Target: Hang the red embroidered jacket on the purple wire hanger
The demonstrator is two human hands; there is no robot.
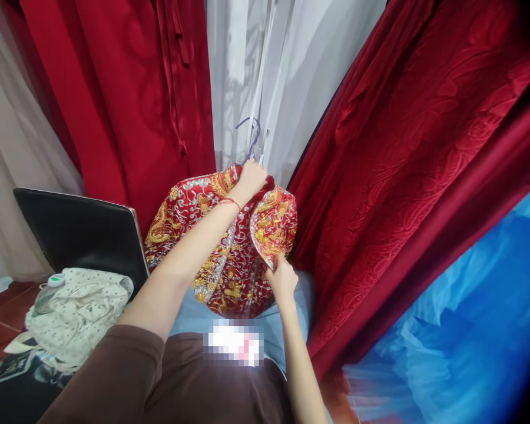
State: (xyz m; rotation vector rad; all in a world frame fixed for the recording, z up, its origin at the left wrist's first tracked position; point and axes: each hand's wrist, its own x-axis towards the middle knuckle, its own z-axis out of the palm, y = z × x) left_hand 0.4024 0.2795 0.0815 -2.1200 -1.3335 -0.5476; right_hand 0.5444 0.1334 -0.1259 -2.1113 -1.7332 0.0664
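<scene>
Among red drapes at frame centre, the left hand clutches the embroidered garment at its top; the right hand pinches its lower edge.

Embroidered jacket red with gold, silver dragon pattern; curtains deep red; tulle blue; spotted cloth cream, dark dots.

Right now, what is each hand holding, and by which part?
Both hold the embroidered red garment: the left hand grips its top by the hanger, and the right hand pinches its right lower edge.
</scene>
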